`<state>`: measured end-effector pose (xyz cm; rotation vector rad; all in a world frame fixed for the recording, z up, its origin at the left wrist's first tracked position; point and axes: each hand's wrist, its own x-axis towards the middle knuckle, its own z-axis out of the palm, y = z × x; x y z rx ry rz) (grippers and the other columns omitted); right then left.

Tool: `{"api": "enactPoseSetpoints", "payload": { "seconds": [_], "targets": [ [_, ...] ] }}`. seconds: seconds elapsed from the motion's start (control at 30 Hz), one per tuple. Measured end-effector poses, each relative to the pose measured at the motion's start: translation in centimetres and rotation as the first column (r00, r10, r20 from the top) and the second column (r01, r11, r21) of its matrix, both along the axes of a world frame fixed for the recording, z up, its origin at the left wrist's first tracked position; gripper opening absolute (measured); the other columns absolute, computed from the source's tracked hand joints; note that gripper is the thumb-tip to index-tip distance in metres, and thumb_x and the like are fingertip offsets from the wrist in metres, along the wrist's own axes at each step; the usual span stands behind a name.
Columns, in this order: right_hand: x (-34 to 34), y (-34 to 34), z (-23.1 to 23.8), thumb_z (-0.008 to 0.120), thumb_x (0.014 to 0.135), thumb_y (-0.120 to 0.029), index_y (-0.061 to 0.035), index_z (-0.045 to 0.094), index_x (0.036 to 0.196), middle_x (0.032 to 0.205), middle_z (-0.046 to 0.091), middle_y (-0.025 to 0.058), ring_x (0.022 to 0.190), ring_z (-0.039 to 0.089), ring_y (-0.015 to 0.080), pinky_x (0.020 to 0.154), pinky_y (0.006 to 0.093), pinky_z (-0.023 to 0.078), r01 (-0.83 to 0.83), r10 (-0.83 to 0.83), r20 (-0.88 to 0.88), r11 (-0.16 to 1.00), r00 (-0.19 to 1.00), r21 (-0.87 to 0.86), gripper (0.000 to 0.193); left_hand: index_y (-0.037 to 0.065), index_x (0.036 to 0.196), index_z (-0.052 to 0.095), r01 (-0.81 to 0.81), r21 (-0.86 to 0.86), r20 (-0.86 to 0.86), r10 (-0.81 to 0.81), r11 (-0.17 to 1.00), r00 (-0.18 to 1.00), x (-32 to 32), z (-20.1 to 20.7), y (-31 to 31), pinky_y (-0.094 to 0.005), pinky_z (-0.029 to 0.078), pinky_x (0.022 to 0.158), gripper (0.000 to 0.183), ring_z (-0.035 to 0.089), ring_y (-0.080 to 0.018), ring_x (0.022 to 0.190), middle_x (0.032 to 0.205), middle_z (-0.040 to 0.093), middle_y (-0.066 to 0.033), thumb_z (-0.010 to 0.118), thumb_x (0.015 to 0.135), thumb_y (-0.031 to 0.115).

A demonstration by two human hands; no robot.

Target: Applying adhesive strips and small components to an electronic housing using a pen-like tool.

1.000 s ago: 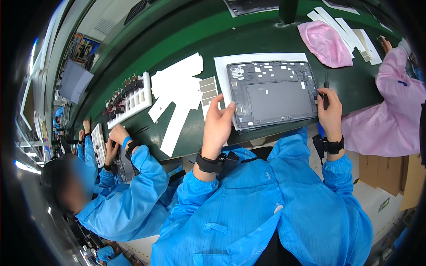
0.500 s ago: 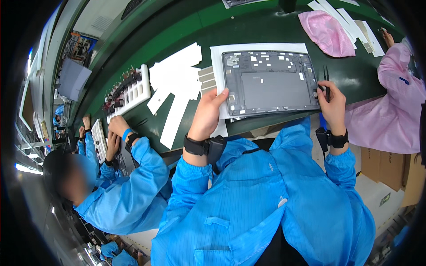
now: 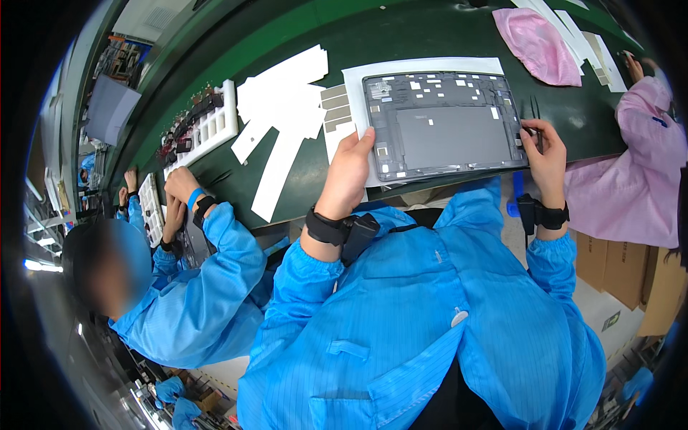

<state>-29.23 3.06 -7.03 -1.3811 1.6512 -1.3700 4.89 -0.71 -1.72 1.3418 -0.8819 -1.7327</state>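
Observation:
A dark grey tablet back housing [image 3: 459,140] lies nearly flat over a white sheet [image 3: 430,67] at the bench's near edge. Small white and silvery patches dot its inner face. My left hand [image 3: 350,172] grips its left edge, thumb on the rim and fingers underneath. At the right edge my right hand [image 3: 547,158] pinches the rim between thumb and fingers. Dark tweezers [image 3: 535,109] stick out beyond the right hand's fingers; whether they are held or lie on the bench I cannot tell.
Left of the housing lie a card with grey strips [image 3: 337,111] and white paper pieces [image 3: 283,100]. Further left stands a white foam tray [image 3: 226,118] of small dark parts. A co-worker's hands [image 3: 179,190] work there. A pink cap [image 3: 537,46] lies at back right, near a pink-sleeved person [image 3: 631,165].
The whole view has shifted slightly, so the bench appears higher in the picture. Both hands keep their hold on the housing, which has hardly moved against the white sheet.

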Motion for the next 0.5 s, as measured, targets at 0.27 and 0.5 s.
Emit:
{"api": "enactPoseSetpoints", "payload": {
  "seconds": [0.27,0.5],
  "targets": [
    [0.4,-0.6,0.0,0.06,0.091,0.0,0.0016,0.064,0.103,0.09,0.06,0.0006,0.076,0.048,0.005,0.067,0.02,0.039,-0.011,-0.003,-0.161,0.996,0.987,-0.083,0.013,-0.007,0.115,0.057,0.034,-0.391,0.321,0.102,0.92,0.942,-1.2,-0.4,-0.6,-0.0357,0.049,0.079,0.034,0.062,-0.022,0.086,0.095,0.068,-0.0178,0.051,0.099,0.022],
    [0.1,0.8,-0.5,0.056,0.097,-0.007,0.0025,0.061,0.102,0.092,0.061,0.0036,0.065,0.048,0.0052,0.058,0.0197,0.039,0.02,-0.017,0.062,0.999,0.998,-0.049,0.012,-0.002,0.111,0.062,0.055,-0.49,0.444,0.195,0.87,0.875,3.8,8.3,-7.4,-0.0269,0.047,0.072,0.031,0.058,-0.0103,0.08,0.09,0.066,-0.003,0.052,0.101,0.025]
  ]
}}
